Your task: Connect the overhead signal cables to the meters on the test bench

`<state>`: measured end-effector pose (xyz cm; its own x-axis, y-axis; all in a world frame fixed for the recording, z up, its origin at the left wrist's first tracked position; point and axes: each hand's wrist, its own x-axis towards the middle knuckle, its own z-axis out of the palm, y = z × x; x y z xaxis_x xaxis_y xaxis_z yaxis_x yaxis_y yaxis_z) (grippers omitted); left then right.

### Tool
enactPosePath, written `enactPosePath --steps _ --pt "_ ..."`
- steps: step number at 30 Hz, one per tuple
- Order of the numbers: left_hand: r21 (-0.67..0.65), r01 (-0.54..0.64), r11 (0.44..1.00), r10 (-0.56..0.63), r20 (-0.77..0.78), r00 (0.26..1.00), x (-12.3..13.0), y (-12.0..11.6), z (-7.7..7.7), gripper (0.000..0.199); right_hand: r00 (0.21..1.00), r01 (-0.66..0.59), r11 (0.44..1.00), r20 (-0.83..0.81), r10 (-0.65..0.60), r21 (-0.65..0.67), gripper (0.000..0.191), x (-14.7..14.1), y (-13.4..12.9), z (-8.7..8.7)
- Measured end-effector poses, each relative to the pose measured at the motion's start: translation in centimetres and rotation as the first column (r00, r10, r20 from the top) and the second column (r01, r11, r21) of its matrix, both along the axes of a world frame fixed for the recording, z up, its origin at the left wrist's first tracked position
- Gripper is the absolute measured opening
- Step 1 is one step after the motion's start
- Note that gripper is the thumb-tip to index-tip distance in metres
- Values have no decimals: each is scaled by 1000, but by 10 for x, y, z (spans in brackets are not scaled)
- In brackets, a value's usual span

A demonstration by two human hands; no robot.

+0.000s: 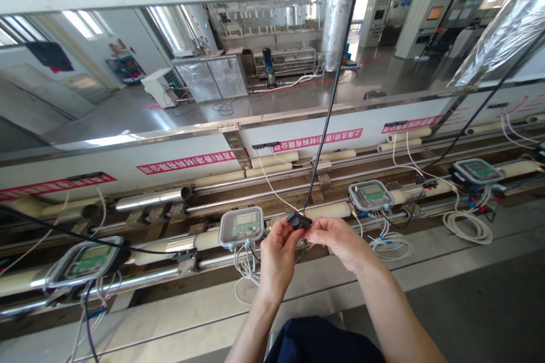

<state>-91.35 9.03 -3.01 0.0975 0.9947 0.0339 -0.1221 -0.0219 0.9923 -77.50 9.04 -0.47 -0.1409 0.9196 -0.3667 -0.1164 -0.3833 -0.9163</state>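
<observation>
Running left to right along the test bench [383, 289], a row of clear-lidded meters sat in line on the pipe: the leftmost meter [87, 261], then the second meter [241, 226], a third meter [371, 195] and a fourth meter [477, 171] farther right, each trailing loose white leads. The person's left hand [276, 255] was curled nearly shut, thumb and fingertips pinching the near side of a small black connector [299, 220]. The right hand [338, 241] closed on the same connector from the other side, fingers bent over a bit of red wire. The connector hung just right of the second meter, above the pipe, held clear of it. By the look of things the hookup was only partway through: the connector was not yet seated on any meter. Its long axis lay roughly across the view, and its black cable [330, 102] rose from it up and slightly rightward.
</observation>
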Motion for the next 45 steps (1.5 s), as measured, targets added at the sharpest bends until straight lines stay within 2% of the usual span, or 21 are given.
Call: enactPosePath --steps 7,16,23,28,31,34,40,43,45 --pt "2 -8 1000 8 -12 1000 0 1 -3 16 1000 4 1000 9 -4 -1 16 -1 1 -1" --pt "-61 2 998 5 112 994 2 1 1 21 997 66 998 -48 -66 16 17 -4 -1 2" --pt "-72 -4 997 13 118 993 3 2 1 24 998 67 997 -15 -67 42 19 -3 -1 -2" --pt "-74 -5 997 18 167 986 4 5 -5 24 997 72 986 2 -73 148 27 -6 -16 -11" --pt "-78 -16 997 28 152 988 4 6 -8 21 988 148 953 -5 -152 263 32 -11 -29 -24" --pt "-63 0 998 8 133 991 5 6 -10 21 970 212 914 35 -239 346 21 -16 -36 -35" --pt "-14 75 997 -73 101 992 5 6 -14 23 899 231 818 207 -387 527 13 -16 -37 -33" --pt "-7 122 992 -122 -10 992 -6 11 -27 33 868 234 781 236 -436 579 10 -14 -39 -32" --pt "10 101 995 -98 -177 979 -16 17 -44 29 857 235 759 238 -456 607 9 -13 -40 -35"
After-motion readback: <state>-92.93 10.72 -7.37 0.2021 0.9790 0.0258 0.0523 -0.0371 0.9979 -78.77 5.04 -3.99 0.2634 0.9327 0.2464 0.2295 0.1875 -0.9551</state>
